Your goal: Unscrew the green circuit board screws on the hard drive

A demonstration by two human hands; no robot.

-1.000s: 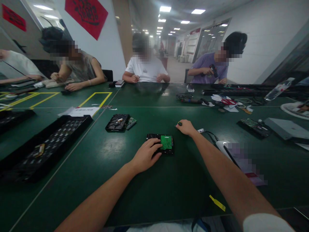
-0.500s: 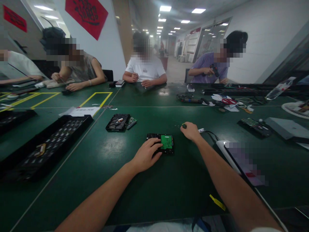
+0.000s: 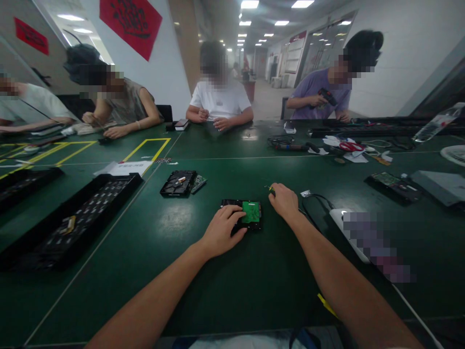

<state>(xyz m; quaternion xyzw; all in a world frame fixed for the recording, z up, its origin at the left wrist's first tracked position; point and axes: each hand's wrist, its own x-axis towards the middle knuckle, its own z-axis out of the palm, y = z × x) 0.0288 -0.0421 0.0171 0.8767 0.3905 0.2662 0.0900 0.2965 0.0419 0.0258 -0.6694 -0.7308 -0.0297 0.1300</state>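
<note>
A hard drive [image 3: 251, 212] with a green circuit board lies flat on the green table. My left hand [image 3: 222, 231] holds its left end, fingertips over the top and thumb at the near edge. Just beyond the drive to the right, my right hand [image 3: 285, 201] is closed in a pinch. Out of its fingertips peeks a small yellow-and-dark piece [image 3: 271, 189]; most of it is hidden, so its kind is unclear. Tiny bits, perhaps screws, lie on the table by those fingertips. Farther left sit another black drive [image 3: 178, 183] and a loose circuit board [image 3: 198, 183].
A long black tray [image 3: 80, 213] stands to the left. On the right are a white device with a cable [image 3: 343, 220], another drive [image 3: 392, 186] and a grey box [image 3: 441, 186]. A yellow strip [image 3: 327, 305] lies near the front edge. Several people sit across the table.
My right hand has shifted slightly left and toward me, with the small piece still pinched. My left hand and the drive stay nearly in place. The view has turned a little.
</note>
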